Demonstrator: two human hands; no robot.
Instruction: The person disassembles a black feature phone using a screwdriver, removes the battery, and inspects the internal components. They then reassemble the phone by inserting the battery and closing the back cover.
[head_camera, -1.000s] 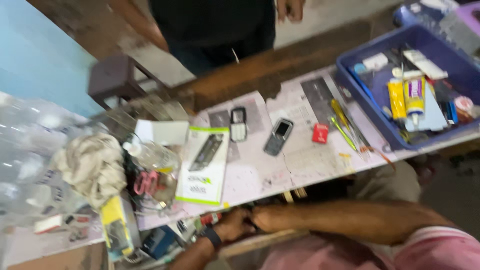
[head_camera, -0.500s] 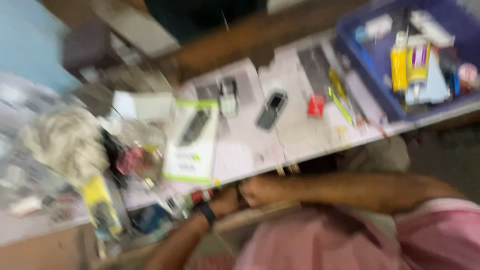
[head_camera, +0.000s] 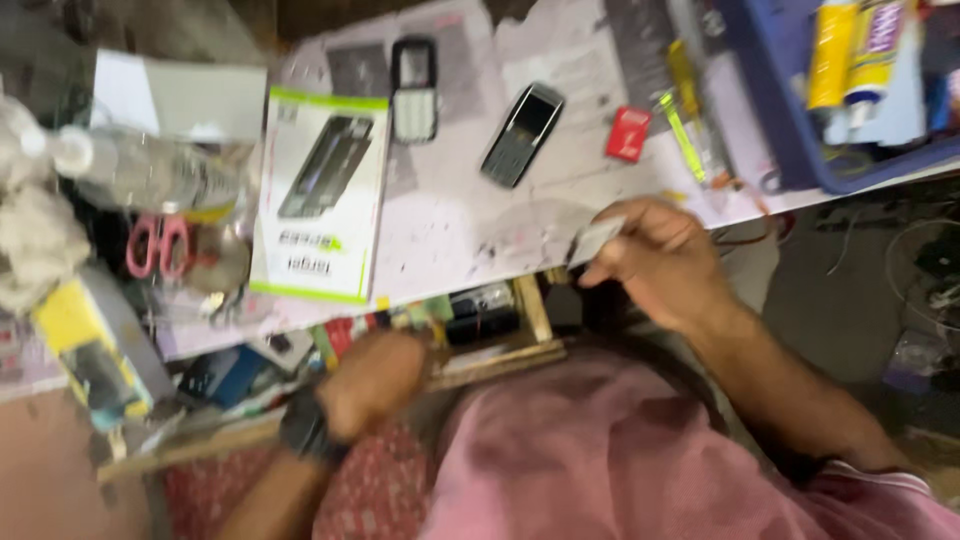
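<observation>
The right hand (head_camera: 660, 262) has come up from the open drawer (head_camera: 480, 330) under the surface (head_camera: 450, 220), where a second ago both hands sat close together at the front edge; its grip is now pinched on a small flat grey piece (head_camera: 597, 240), held just above the surface edge, though blur hides what the piece is. The left hand (head_camera: 372, 382) has stayed low at the drawer, fingers curled in; I cannot tell whether that grip holds anything. So the piece seems to have been lifted out of the drawer and brought to the working area. Just beyond the right grip lie a dark mobile phone (head_camera: 522, 134) and a small red block (head_camera: 628, 134); further off to its left, a phone front housing (head_camera: 413, 90) and a white-and-green product box (head_camera: 322, 195).
</observation>
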